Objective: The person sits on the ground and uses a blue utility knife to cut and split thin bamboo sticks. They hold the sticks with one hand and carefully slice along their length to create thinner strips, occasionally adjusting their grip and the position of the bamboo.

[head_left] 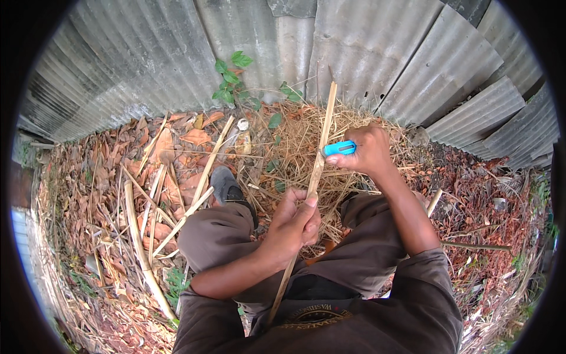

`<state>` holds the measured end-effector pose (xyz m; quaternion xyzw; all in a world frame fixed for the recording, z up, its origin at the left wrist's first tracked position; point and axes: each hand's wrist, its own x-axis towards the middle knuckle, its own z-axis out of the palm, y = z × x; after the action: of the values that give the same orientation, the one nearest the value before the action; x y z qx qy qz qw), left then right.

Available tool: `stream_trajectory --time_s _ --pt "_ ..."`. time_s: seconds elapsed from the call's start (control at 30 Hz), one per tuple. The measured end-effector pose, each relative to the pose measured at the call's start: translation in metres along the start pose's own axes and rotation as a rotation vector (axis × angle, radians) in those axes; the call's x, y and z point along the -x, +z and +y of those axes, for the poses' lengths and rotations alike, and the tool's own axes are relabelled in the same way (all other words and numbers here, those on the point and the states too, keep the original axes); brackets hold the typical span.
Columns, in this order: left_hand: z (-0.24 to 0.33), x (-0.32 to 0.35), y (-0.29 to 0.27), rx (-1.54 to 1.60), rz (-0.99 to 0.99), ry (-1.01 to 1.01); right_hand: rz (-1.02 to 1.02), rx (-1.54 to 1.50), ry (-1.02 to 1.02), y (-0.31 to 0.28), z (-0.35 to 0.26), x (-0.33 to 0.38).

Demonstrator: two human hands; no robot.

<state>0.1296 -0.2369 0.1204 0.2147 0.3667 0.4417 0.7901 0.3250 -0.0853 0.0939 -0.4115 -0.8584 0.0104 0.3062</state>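
My left hand [295, 221] is closed round a long pale wooden strip [325, 130], which may be split bamboo. The strip slants from my lap up and away, and its far end looks split. My right hand [370, 148] grips a blue cutter knife [340, 148] with a slot in its body. Its tip touches the strip's right side, about midway between my left hand and the far end. The blade itself cannot be made out. Below both hands, between my feet, lies a heap of thin straw-coloured shavings [300, 133].
Several pale sticks and strips [141, 248] lie on dry brown leaves to my left. A grey corrugated metal fence [253, 35] runs along the far side. A small green plant [227, 79] grows at its foot. My left shoe [224, 184] stands beside the shavings.
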Motion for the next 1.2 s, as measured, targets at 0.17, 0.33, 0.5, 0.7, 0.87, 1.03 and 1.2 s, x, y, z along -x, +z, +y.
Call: stream_trajectory --time_s 0.17,0.33,0.5,0.7,0.87,1.03,1.2 --pt "0.0 0.005 0.002 0.022 -0.055 -0.022 0.016 0.07 0.177 -0.003 0.016 -0.012" --pt "-0.013 0.026 0.013 -0.012 -0.3 -0.099 -0.002 0.125 0.738 -0.026 0.085 -0.034" --pt "-0.003 0.008 0.0 -0.056 -0.142 -0.082 0.031 -0.051 0.798 -0.032 0.093 -0.018" --pt "0.009 0.005 -0.005 -0.091 -0.118 0.006 -0.039 -0.103 0.264 -0.034 -0.008 0.005" --pt "0.012 0.001 -0.005 -0.067 -0.09 0.046 -0.143 -0.033 0.212 -0.023 -0.014 0.006" --pt "0.012 0.005 -0.003 -0.082 -0.062 0.054 -0.085 -0.035 0.128 -0.022 -0.017 0.005" --pt "0.008 0.0 -0.001 -0.147 -0.015 0.057 -0.003 0.078 0.022 -0.014 -0.004 -0.003"
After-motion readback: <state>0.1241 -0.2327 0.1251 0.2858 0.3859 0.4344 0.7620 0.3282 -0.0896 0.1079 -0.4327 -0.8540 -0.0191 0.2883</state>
